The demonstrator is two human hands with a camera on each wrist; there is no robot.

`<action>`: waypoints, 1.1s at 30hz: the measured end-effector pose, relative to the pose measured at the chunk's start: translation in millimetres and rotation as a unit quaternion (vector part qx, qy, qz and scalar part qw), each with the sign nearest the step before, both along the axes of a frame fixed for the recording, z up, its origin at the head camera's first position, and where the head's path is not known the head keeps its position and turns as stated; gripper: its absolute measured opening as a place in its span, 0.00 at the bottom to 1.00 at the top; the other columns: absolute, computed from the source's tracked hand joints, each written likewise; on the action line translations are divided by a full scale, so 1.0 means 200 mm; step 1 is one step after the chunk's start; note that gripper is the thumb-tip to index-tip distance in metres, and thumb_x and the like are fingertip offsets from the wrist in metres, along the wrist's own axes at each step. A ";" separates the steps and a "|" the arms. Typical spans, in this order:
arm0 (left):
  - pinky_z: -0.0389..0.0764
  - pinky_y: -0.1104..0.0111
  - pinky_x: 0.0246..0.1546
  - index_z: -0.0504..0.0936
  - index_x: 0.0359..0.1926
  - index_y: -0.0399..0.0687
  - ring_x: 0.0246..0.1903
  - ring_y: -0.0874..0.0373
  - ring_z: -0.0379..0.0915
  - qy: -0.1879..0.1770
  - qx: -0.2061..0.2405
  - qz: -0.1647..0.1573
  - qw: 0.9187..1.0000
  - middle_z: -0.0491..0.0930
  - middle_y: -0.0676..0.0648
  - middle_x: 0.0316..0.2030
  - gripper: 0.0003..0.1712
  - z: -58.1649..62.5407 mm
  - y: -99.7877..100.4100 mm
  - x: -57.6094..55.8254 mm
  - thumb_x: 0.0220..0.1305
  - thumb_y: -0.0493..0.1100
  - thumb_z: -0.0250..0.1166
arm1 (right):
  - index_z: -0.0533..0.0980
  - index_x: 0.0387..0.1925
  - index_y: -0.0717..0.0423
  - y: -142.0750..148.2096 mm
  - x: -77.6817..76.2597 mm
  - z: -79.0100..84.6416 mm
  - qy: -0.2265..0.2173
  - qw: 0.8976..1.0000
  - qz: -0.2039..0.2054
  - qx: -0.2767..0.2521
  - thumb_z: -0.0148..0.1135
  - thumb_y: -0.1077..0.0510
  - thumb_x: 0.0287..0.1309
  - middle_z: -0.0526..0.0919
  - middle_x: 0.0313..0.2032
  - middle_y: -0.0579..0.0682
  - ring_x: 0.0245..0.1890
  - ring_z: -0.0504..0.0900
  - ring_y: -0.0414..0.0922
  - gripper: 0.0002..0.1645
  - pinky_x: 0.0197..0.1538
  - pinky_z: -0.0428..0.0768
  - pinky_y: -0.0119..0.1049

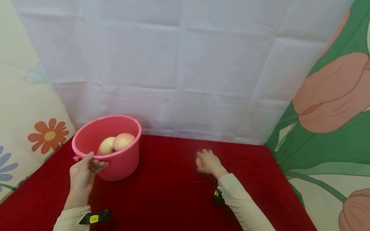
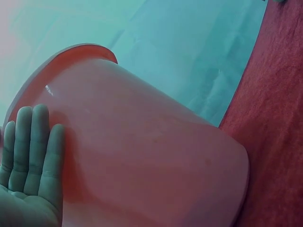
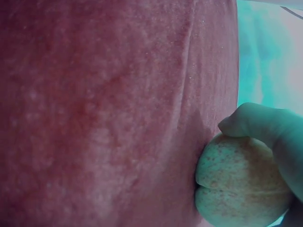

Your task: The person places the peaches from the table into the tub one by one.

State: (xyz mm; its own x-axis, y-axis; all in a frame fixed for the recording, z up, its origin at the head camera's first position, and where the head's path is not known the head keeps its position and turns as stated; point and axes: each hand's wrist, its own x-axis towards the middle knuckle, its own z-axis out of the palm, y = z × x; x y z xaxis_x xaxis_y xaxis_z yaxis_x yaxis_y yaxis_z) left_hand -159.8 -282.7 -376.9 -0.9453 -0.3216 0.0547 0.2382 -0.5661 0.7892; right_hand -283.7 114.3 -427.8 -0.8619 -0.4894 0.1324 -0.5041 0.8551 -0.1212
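Observation:
A pink bucket [image 1: 124, 165] stands at the left of the red-covered table, with peaches [image 1: 123, 141] visible inside. My left hand [image 1: 83, 173] holds its near rim, thumb over the edge and fingers along the outer wall. In the left wrist view those fingers [image 2: 35, 151] lie nearly straight against the bucket wall [image 2: 142, 142]. To the right, my right hand [image 1: 209, 163] grips a single peach [image 1: 198, 162]. The right wrist view shows this peach [image 3: 236, 184] at the red cloth, with the thumb [image 3: 255, 123] bent over its top; the other fingers are mostly hidden.
Red cloth [image 1: 162, 199] covers the table. A creased white sheet [image 1: 173, 64] hangs behind its far edge. Flower-patterned cloths hang at the left [image 1: 29, 96] and right [image 1: 318, 154]. Both wrists wear dark straps, and the sleeves are cream.

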 end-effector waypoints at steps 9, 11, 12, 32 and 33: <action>0.82 0.66 0.30 0.82 0.20 0.41 0.23 0.55 0.82 0.007 0.004 0.000 1.000 0.81 0.45 0.17 0.19 0.00 0.00 0.00 0.66 0.42 0.56 | 0.74 0.47 0.57 0.03 0.00 -0.01 0.024 0.999 0.023 -0.001 0.72 0.54 0.34 0.74 0.39 0.55 0.38 0.71 0.53 0.33 0.28 0.76 0.41; 0.82 0.66 0.30 0.82 0.20 0.41 0.23 0.55 0.82 0.002 0.006 -0.001 1.000 0.82 0.45 0.17 0.18 0.00 0.00 0.00 0.65 0.43 0.57 | 0.74 0.47 0.57 0.03 0.00 -0.01 0.028 0.999 0.026 -0.005 0.73 0.54 0.33 0.74 0.40 0.55 0.38 0.72 0.53 0.33 0.28 0.77 0.41; 0.82 0.66 0.30 0.83 0.20 0.41 0.23 0.55 0.82 0.001 0.006 -0.001 1.000 0.82 0.46 0.18 0.18 0.00 0.00 0.00 0.65 0.43 0.57 | 0.74 0.47 0.57 0.04 0.00 0.00 0.030 0.999 0.029 -0.008 0.73 0.54 0.33 0.74 0.40 0.56 0.38 0.72 0.54 0.33 0.28 0.77 0.42; 0.82 0.66 0.31 0.83 0.21 0.41 0.24 0.55 0.83 -0.003 0.008 -0.003 1.000 0.82 0.45 0.18 0.18 0.00 0.00 0.00 0.64 0.43 0.58 | 0.74 0.47 0.55 0.00 0.03 0.13 0.061 0.996 0.060 -0.012 0.71 0.51 0.35 0.75 0.40 0.54 0.38 0.72 0.51 0.32 0.27 0.76 0.37; 0.82 0.66 0.31 0.83 0.21 0.41 0.24 0.55 0.82 0.000 0.009 -0.004 1.000 0.82 0.45 0.18 0.18 0.00 0.00 0.00 0.64 0.43 0.57 | 0.74 0.47 0.55 0.00 0.03 0.14 0.061 0.996 0.060 -0.014 0.71 0.51 0.35 0.75 0.41 0.54 0.38 0.72 0.51 0.32 0.27 0.76 0.37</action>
